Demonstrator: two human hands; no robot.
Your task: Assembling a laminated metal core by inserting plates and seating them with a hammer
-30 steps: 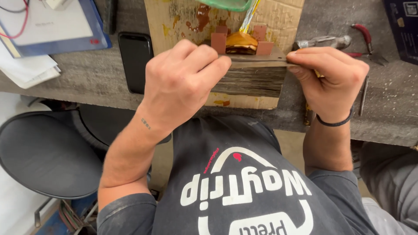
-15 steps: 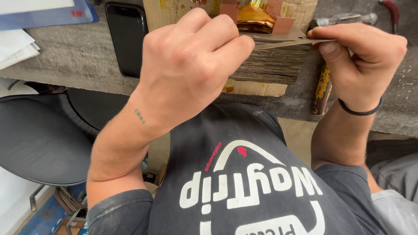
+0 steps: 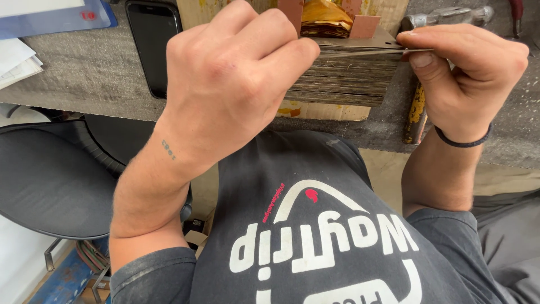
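Observation:
A stack of thin dark metal sheets (image 3: 349, 79) sits at the bench's front edge on a cardboard piece (image 3: 326, 111). My left hand (image 3: 236, 84) pinches the left end of the top thin sheet (image 3: 365, 53). My right hand (image 3: 467, 79) grips that sheet's right end between thumb and fingers. A small block wrapped in amber tape (image 3: 323, 17) with reddish-brown pieces (image 3: 364, 27) stands just behind the stack.
A black phone (image 3: 151, 39) lies on the grey bench (image 3: 79, 73) at left, beside blue-edged papers (image 3: 50, 17). A hammer with a yellowish handle (image 3: 417, 110) lies under my right hand. A black stool (image 3: 50, 180) stands below left.
The view has dropped closer to the bench, so hands and stack appear larger and higher. Both hands keep hold of the top sheet's ends.

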